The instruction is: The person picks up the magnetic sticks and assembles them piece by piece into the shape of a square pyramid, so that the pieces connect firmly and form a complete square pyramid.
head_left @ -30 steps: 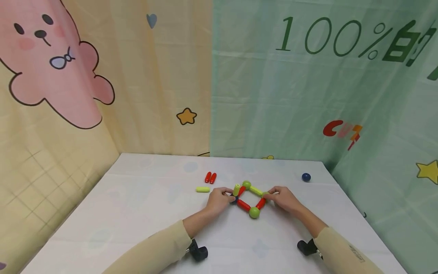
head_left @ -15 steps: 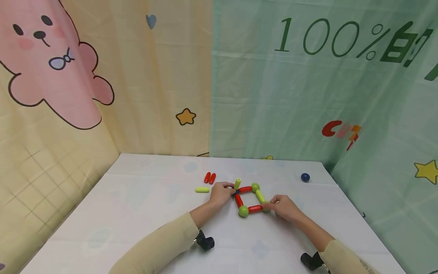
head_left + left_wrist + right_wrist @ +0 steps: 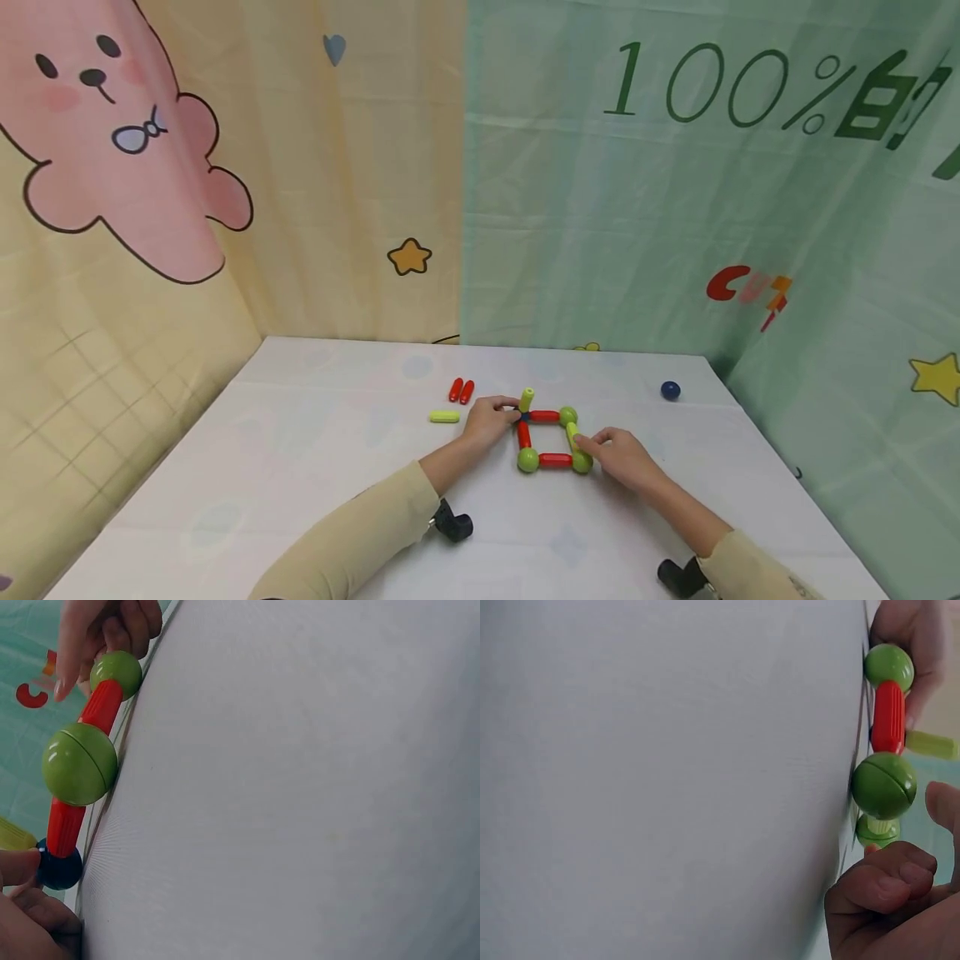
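In the head view, red rods (image 3: pixel 555 460) and a yellow-green rod (image 3: pixel 573 433) join balls into a square lying on the table. Green balls (image 3: pixel 528 460) form three corners, and a dark blue ball (image 3: pixel 61 868) the far-left one. A second yellow-green rod (image 3: pixel 527 398) stands up from that blue ball. My left hand (image 3: pixel 489 422) pinches the blue ball, thumb against its side. Over the square's right side is my right hand (image 3: pixel 621 454), its fingertips at the yellow-green side rod. The right wrist view shows thumb and fingers apart beside the near-right green ball (image 3: pixel 884 786).
Two loose red rods (image 3: pixel 461 391) and a loose yellow-green rod (image 3: pixel 444 416) lie left of the square. Another blue ball (image 3: pixel 671 390) rests far right on the white table (image 3: pixel 360 392). Printed curtains (image 3: pixel 585 208) hang behind the table's back edge.
The square has turned counterclockwise, so its sides now lie nearly parallel to the table edges. The left hand moved slightly away and right with the blue ball; the right hand shifted nearer, then onto the side rod.
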### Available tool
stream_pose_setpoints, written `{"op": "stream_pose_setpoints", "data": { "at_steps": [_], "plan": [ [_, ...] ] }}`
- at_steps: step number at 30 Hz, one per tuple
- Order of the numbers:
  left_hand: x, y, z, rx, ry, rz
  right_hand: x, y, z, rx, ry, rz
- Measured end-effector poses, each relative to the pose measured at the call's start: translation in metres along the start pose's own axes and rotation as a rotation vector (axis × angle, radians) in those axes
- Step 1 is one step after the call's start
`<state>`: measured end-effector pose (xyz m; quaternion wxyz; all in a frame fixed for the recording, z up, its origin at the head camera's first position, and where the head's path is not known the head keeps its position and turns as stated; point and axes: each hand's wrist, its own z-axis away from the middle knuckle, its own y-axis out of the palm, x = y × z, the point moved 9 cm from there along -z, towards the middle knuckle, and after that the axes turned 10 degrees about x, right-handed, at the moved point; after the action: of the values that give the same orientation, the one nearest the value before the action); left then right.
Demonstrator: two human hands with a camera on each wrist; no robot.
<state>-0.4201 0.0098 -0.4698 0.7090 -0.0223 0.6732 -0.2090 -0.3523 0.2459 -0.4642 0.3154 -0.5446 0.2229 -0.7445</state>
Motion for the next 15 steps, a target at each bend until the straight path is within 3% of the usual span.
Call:
{"op": "stream_pose_setpoints", "data": {
  "at_steps": [7, 15],
  "plan": [
    [0.003, 0.001, -0.002, 0.009, -0.006, 0.014, 0.015, -0.007, -0.033, 0.025, -0.105, -0.071],
    [0.001, 0.000, -0.001, 0.009, -0.012, 0.031, 0.012, -0.001, -0.055, 0.110, -0.081, -0.155]
  ]
}}
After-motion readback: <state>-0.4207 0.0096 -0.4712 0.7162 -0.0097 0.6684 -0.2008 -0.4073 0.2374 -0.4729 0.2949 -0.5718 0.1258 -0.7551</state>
